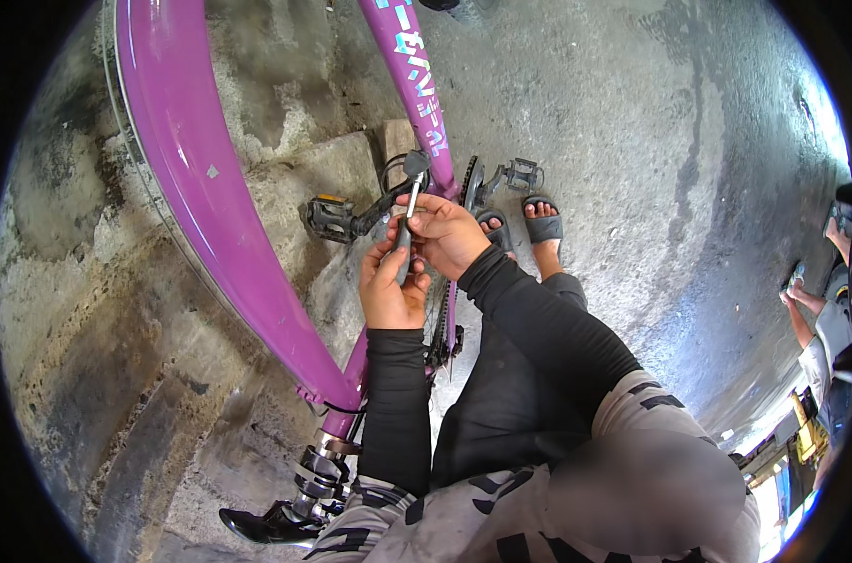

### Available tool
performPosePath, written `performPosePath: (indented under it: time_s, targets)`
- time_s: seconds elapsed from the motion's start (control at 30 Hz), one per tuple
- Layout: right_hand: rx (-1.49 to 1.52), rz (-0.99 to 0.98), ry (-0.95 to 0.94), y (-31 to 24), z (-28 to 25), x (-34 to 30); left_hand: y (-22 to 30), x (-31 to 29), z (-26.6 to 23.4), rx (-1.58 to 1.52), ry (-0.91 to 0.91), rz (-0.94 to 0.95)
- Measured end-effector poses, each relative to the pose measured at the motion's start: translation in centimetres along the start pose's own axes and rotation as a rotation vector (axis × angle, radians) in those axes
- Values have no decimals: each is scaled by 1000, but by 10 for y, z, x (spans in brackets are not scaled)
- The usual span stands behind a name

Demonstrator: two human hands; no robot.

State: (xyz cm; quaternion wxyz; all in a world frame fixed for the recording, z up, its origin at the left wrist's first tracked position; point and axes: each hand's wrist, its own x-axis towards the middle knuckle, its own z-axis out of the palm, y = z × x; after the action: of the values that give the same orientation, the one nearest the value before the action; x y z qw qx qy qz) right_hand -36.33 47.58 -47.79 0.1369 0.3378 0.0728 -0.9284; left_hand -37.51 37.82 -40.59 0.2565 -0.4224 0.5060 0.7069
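Both hands are on a slim hand tool with a black grip (403,251), a bright metal shaft (414,195) and a dark, blocky head (416,164). My left hand (391,293) wraps its fingers round the black grip. Higher up, my right hand (448,236) pinches the tool near where the grip meets the shaft. The tool points away from me, above the crank area of a purple bicycle (248,225). What kind of tool it is, I cannot make out for certain. My hands partly cover the crank arm behind them.
Pedals (332,219) stick out on both sides of the chainring (471,184). A black saddle (268,525) lies at lower left, and a wooden block (400,141) is beyond the crank. Sandalled feet (542,225) stand on the concrete floor (632,188). Other people (825,328) are at far right.
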Motion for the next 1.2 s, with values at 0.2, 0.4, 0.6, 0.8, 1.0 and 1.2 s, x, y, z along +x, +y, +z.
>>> performPosePath:
  time_s: [0.2, 0.4, 0.6, 0.8, 1.0, 1.2]
  targets:
    - [-22, 20, 106, 1, 16, -4, 0, -1, -2, 25, 16, 8]
    - [-173, -36, 24, 3, 10, -1, -3, 0, -2, 76, 42, -8]
    - [125, 69, 15, -6, 14, -4, -1, -2, -2, 56, 30, 18]
    - [-577, -79, 203, 1, 19, 0, -5, -5, -6, 182, 16, 74]
    - [34, 2, -94, -9, 5, -9, -10, -7, -5, 683, 30, 379]
    - [-187, -34, 34, -8, 0, -5, 15, -21, 34, 1669, 119, 405]
